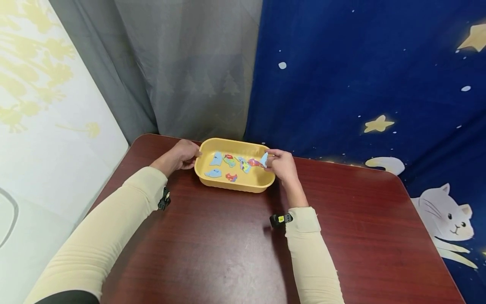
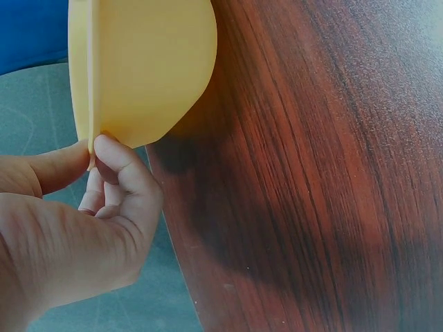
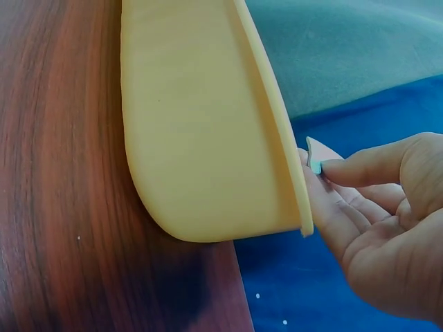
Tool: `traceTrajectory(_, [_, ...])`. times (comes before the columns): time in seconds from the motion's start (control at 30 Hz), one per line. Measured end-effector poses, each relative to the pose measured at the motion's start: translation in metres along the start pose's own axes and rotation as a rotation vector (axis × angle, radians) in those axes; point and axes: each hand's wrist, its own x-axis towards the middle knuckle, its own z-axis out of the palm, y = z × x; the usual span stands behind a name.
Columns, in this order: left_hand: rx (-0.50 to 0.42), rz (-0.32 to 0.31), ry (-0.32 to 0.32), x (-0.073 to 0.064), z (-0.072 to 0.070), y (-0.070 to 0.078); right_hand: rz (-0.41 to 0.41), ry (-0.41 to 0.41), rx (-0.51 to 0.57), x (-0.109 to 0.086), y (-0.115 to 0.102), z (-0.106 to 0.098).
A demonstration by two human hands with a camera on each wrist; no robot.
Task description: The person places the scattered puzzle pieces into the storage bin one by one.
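Observation:
A yellow oblong basin [image 1: 243, 182] stands near the far edge of the table, with several flat, irregular puzzle pieces [image 1: 216, 158] in light blue, red and mixed colours on its floor. At its left end my left hand [image 1: 184, 153] pinches the rim [image 2: 92, 131] between thumb and curled forefinger. Over the right end, my right hand [image 1: 282, 164] pinches a light blue puzzle piece [image 1: 264, 159] between thumb and fingers. In the right wrist view only a small part of that piece [image 3: 316, 166] shows, and its fingers are close beside the rim; whether they touch it I cannot tell.
The dark red-brown wooden table [image 1: 228, 245] has rounded far corners. Behind it hang a grey curtain [image 1: 190, 76] and a blue curtain [image 1: 341, 76] with stars and a cat. A white panel [image 1: 49, 126] borders the left side.

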Motion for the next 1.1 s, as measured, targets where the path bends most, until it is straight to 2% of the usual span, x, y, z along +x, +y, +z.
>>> traceTrajectory(0.13, [0.001,0.006,0.000,-0.001,0.000,-0.001,0.003,-0.021,-0.026,0.000,-0.001,0.003])
traceTrajectory(0.4, [-0.002,0.007,-0.001,-0.002,-0.001,0.000,0.034,-0.043,0.004,0.000,-0.005,0.010])
traceTrajectory(0.63, [-0.001,0.007,-0.008,-0.003,-0.001,-0.001,0.008,-0.058,-0.059,0.003,-0.003,0.019])
traceTrajectory(0.77, [0.003,0.003,-0.007,-0.002,-0.001,-0.001,-0.003,-0.095,-0.080,0.004,-0.001,0.024])
traceTrajectory(1.1, [0.000,0.000,-0.008,0.000,-0.001,0.001,0.039,-0.186,-0.236,0.005,-0.002,0.025])
